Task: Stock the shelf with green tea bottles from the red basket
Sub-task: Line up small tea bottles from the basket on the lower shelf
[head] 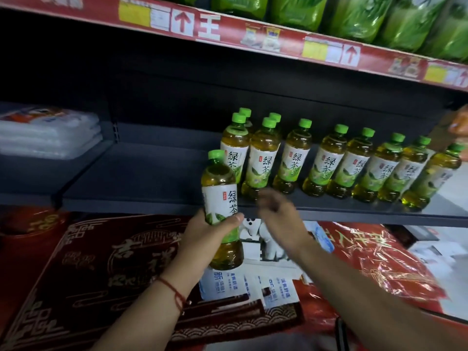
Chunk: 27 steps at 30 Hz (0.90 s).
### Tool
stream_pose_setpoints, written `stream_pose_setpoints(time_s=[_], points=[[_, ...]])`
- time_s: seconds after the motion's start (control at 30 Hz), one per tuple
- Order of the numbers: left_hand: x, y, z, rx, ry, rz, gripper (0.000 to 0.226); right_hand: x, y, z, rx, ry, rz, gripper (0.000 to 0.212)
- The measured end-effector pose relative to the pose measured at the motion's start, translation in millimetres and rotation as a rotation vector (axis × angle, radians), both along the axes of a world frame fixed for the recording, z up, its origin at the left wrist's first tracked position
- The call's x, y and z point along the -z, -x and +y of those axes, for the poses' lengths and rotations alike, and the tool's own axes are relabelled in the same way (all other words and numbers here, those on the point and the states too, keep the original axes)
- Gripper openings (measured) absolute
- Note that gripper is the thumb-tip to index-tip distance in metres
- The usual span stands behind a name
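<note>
The left hand (202, 239) grips a green tea bottle (222, 211) upright, just below the dark shelf (152, 183) edge, left of the bottle row (336, 168) standing there. The right hand (276, 211) hovers beside it, blurred, fingers seemingly loose and empty.
</note>
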<state>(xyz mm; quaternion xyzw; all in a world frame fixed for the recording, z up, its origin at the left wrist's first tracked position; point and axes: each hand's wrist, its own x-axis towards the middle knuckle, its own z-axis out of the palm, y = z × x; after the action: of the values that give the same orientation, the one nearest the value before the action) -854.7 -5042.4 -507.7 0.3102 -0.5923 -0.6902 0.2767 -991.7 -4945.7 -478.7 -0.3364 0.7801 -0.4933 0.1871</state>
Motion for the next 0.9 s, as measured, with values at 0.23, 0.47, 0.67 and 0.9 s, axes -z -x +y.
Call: stream_pose_setpoints(time_s=[0.23, 0.47, 0.67, 0.9], points=[[2, 10, 43, 0.129, -0.025, -0.087, 0.032, 40, -76, 71, -0.094, 0.062, -0.362, 0.034], [8, 5, 80, 0.319, 0.278, -0.212, 0.041, 44, -61, 116, -0.045, 0.030, -0.251, 0.044], [5, 3, 96, 0.461, 0.678, -0.439, 0.067, 54, -41, 142, -0.015, -0.095, -0.146, 0.058], [-19, 15, 115, 0.296, 1.158, -0.572, 0.064, 43, -12, 139, -0.014, -0.037, -0.104, 0.066]])
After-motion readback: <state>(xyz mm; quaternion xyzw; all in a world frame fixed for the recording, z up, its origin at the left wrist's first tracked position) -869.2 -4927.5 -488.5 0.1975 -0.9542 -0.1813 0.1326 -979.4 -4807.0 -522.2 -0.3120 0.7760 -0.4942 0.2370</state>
